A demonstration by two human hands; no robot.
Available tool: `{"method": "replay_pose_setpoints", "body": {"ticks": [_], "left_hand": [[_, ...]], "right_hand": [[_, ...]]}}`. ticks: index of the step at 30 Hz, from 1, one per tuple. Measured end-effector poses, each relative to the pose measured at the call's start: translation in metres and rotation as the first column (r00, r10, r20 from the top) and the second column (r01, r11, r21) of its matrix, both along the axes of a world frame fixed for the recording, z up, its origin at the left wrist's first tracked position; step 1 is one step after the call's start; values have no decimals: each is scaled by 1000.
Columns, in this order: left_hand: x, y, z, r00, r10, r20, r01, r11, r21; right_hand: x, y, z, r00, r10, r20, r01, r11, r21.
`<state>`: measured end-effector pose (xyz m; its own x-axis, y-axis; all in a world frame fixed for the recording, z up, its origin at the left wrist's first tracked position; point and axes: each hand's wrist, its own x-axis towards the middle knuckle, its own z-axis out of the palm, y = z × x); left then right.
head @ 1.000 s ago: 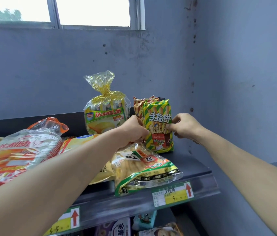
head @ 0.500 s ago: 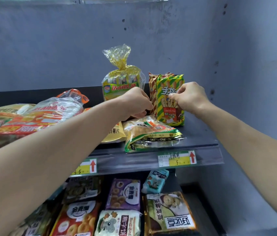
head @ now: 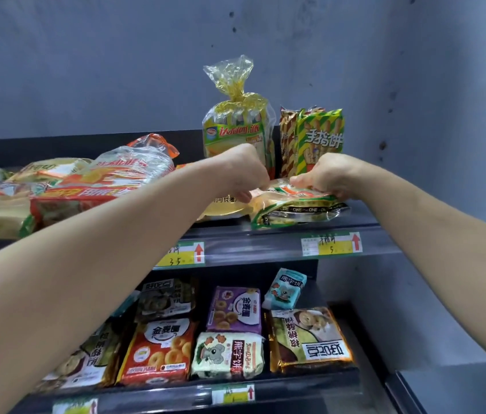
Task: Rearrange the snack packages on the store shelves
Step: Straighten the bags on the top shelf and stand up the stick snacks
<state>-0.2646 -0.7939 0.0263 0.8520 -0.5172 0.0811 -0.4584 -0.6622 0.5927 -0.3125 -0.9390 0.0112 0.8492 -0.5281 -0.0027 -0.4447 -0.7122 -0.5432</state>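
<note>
The right hand [head: 322, 177] has its grip clamped on the far edge of the green-edged snack pack [head: 295, 209]. Its knuckles are up, its fingers curl down over the wrapper, and the forearm reaches in from the lower right. The left hand [head: 244, 177] is posed alike, wrist bent down, its grip closed on the same pack's left corner. The pack lies flat at the front of the upper shelf [head: 362, 218], under both hands, overlapping 1 yellow bag [head: 223, 209]. Just behind the hands stand 3 upright packs: 1 tied yellow cellophane bag [head: 235, 130], 1 brown striped pack [head: 288, 138] and 1 green-and-yellow striped biscuit pack [head: 320, 135]. The shelf rail carries 2 price labels [head: 331, 243]. To the left lies 1 large orange-printed clear bag [head: 110, 177].
</note>
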Motion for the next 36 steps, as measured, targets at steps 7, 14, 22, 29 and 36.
{"method": "replay_pose_setpoints", "body": {"ticks": [7,14,22,29,36], "left_hand": [[-4,24,-7,996,-58,-65,57,998,-20],[-16,40,-11,993,-107,-54,100,988,-118],[-21,56,-20,986,-145,-86,115,952,-285],[-28,62,-35,974,-195,-115,159,952,-262],[-36,65,-44,972,-170,-162,105,932,-348]], "right_hand": [[0,14,-1,984,-2,-176,42,974,224],[-17,12,5,994,-34,-101,68,931,359],[-39,24,1,993,-75,88,22,870,493],[-59,33,-10,975,-49,217,-105,760,641],[-69,37,-27,933,-36,359,-230,708,668]]}}
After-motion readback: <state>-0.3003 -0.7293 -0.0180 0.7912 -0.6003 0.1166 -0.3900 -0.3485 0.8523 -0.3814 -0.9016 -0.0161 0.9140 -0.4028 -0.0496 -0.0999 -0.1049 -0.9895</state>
